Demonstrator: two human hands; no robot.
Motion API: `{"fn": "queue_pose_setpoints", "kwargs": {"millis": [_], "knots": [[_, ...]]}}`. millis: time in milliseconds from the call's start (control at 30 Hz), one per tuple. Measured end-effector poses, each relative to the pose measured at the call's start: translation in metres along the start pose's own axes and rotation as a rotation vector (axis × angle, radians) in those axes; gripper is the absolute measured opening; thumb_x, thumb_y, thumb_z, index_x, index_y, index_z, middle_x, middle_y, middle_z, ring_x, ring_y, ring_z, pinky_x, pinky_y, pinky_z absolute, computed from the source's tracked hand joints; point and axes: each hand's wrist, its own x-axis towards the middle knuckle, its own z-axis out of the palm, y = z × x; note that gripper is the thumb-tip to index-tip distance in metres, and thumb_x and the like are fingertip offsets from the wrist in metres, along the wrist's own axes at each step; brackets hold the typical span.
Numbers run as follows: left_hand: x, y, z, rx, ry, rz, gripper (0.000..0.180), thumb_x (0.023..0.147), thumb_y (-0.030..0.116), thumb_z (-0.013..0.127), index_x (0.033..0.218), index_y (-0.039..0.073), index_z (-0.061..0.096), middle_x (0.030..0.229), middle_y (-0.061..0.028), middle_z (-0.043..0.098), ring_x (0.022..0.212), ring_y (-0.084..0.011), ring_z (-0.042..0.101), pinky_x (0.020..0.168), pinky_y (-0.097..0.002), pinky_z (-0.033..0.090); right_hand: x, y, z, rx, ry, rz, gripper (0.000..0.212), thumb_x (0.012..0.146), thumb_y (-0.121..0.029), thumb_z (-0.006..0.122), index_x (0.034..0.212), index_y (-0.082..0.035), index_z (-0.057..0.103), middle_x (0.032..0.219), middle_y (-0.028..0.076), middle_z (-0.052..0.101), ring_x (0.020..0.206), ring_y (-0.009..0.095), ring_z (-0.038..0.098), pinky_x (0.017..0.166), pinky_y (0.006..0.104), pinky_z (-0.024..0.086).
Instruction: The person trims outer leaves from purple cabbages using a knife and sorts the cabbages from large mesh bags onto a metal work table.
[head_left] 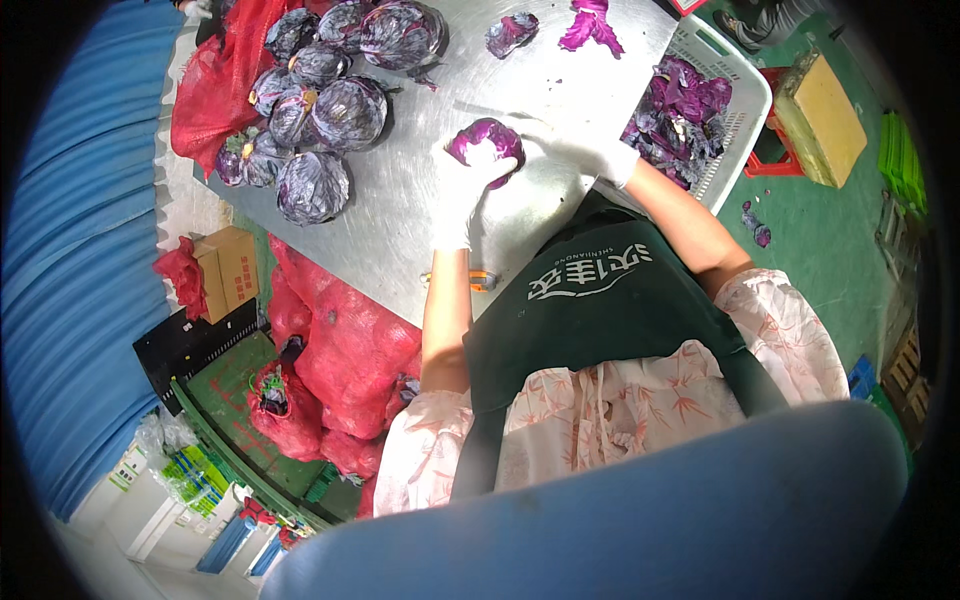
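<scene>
A trimmed red cabbage (486, 134), glossy purple, is held just above the steel table (400, 210). My left hand (462, 195), in a white glove, wraps round its near left side, thumb across the front. To the cabbage's right is my gloved right hand (590, 150), its fingers closed and washed out by glare. From it a thin knife blade (485, 108) appears to reach left past the cabbage's far side; the handle is hidden in the hand. Near the table's front edge lies an orange-and-grey utility knife (478, 280), beside my left forearm.
Several untrimmed cabbages (345, 115) and a red mesh sack (215, 115) crowd the table's left. Loose leaves (590, 30) lie at the far side. A white crate (735, 150) of leaves stands right. Full red sacks (350, 340) sit on a green cart (225, 390) below left.
</scene>
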Motion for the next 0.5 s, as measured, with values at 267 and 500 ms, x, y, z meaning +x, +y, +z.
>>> {"fn": "queue_pose_setpoints", "kwargs": {"millis": [267, 500], "knots": [[0.020, 0.017, 0.002, 0.067, -0.089, 0.198, 0.045, 0.051, 0.026, 0.088, 0.080, 0.001, 0.064, 0.077, -0.0050, 0.067, 0.071, -0.0151, 0.065, 0.065, -0.0306, 0.052, 0.015, -0.011, 0.015, -0.217, -0.006, -0.203, 0.042, 0.084, -0.019, 0.055, 0.123, -0.005, 0.054, 0.084, 0.008, 0.065, 0.057, 0.016, 0.063, 0.050, 0.0260, 0.051], [0.008, 0.032, 0.003, 0.128, -0.057, 0.059, 0.087, 0.049, 0.028, 0.090, 0.115, -0.006, 0.045, 0.108, -0.0163, 0.056, 0.098, -0.0240, 0.058, 0.085, -0.0337, 0.048, 0.030, 0.000, 0.021, -0.364, 0.028, -0.269, 0.044, 0.082, -0.017, 0.054, 0.124, -0.003, 0.053, 0.088, 0.009, 0.064, 0.071, 0.019, 0.065, 0.060, 0.0291, 0.052]]}}
